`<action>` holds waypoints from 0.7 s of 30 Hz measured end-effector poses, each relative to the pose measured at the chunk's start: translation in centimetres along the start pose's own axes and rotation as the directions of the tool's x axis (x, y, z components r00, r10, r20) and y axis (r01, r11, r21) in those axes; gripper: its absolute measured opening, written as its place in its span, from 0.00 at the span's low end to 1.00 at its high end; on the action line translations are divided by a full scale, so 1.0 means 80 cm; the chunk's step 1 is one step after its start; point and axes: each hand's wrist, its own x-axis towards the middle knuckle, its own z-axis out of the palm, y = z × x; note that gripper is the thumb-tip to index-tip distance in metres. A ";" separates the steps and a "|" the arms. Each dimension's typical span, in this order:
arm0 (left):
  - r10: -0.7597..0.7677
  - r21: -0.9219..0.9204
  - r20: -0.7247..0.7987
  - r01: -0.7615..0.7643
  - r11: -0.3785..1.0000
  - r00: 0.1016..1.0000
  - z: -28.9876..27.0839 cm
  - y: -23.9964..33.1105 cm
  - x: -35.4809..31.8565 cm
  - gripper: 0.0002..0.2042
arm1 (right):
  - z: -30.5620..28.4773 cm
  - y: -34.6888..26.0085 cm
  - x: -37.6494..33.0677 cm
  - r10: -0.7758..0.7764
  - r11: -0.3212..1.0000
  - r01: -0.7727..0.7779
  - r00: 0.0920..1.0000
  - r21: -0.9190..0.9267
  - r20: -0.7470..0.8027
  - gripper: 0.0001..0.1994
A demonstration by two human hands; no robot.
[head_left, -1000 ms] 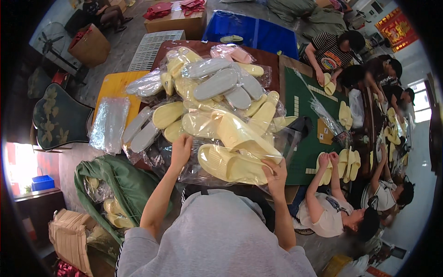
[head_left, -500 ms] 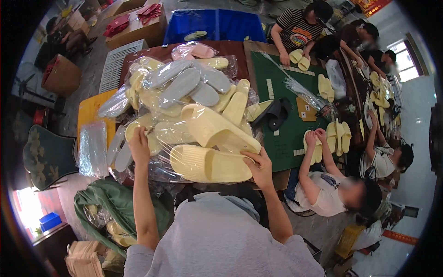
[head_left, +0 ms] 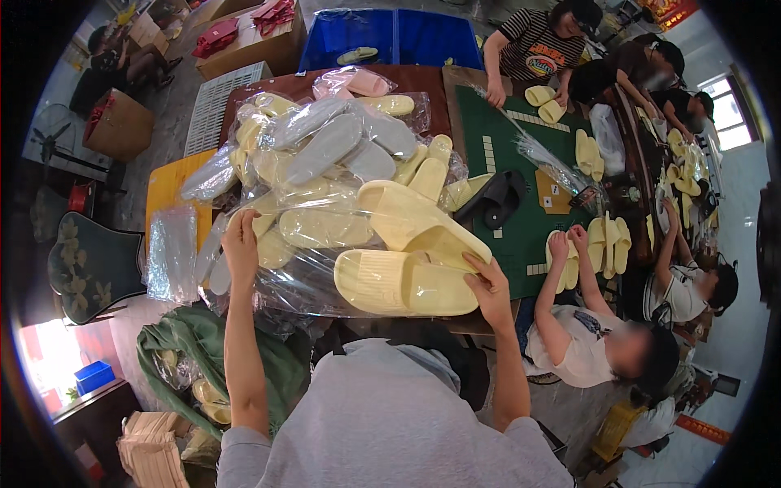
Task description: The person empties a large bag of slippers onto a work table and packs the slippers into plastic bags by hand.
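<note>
I see the right hand [head_left: 488, 286] pinching the toe of a pale yellow slipper pair [head_left: 411, 264] at the near table edge, the left hand [head_left: 241, 244] closed on the clear bag [head_left: 293, 281] around it; many bagged pairs [head_left: 325, 146] piled, so bagging looks midway.

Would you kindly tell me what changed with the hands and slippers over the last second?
Little changed. The right hand keeps gripping the pale yellow foam slippers, and the left hand still holds the clear plastic bag. The pile of bagged slippers stayed put.
</note>
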 end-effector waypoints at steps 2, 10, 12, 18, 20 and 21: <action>-0.015 0.004 0.004 0.015 1.000 1.000 -0.007 -0.005 0.007 0.12 | -0.003 -0.006 0.001 -0.008 1.000 0.008 1.000 -0.005 0.019 0.18; 0.153 0.197 -0.103 -0.131 0.972 0.983 -0.068 -0.011 0.032 0.10 | -0.048 -0.014 0.005 -0.055 0.981 0.065 0.997 -0.184 0.059 0.19; 0.006 0.198 -0.223 0.039 0.979 0.975 -0.125 -0.032 0.049 0.11 | -0.109 0.003 -0.006 0.107 0.948 -0.124 0.991 -0.293 -0.074 0.18; -0.048 0.199 -0.073 0.062 0.978 0.996 -0.162 -0.039 0.034 0.16 | -0.283 0.168 -0.004 -0.038 0.980 -0.036 0.929 -0.193 -0.367 0.19; -0.109 0.081 -0.057 0.113 0.990 0.992 -0.132 -0.030 0.008 0.16 | -0.203 0.149 0.047 0.431 0.902 -0.391 0.820 0.180 -0.376 0.19; -0.113 0.076 -0.063 0.118 0.990 0.992 -0.108 -0.021 0.001 0.16 | -0.197 0.173 0.068 0.414 0.910 -0.360 0.788 0.204 -0.455 0.19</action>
